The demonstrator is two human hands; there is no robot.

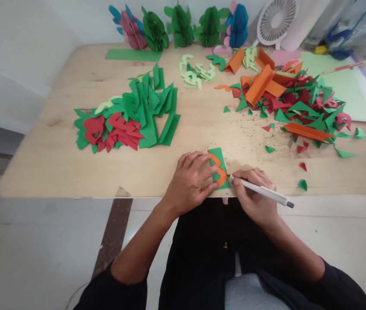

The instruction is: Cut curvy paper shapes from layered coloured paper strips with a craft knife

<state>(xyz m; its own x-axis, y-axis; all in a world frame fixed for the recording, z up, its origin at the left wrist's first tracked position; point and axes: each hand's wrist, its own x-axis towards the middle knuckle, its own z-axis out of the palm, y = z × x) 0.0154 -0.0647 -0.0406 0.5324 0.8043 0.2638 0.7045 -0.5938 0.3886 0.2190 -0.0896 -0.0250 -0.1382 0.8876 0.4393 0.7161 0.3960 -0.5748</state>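
While the left hand (192,178) lies palm down over the left part of the green paper piece (217,152), its fingers press flat on the paper and the wavy orange paper cutout (222,177) atop it, closed around nothing. The right hand (258,200), at the right of the green paper piece, grasps a white pen (260,188) between thumb and fingers; the pen slants, its tip at the cutout's right edge. The green paper piece lies at the near edge of the wooden tabletop (95,172). To its far left: folded green paper pieces (147,114) heaped with red paper cutouts (125,131). Beyond it: pale green curved cutouts (199,76). To its far right: a mound of red and green paper scraps (302,105), with folded orange paper strips (260,85) on and beside it. Farthest beyond it: a row of five pleated paper figures (183,28), then a white fan (277,21) at the row's right.
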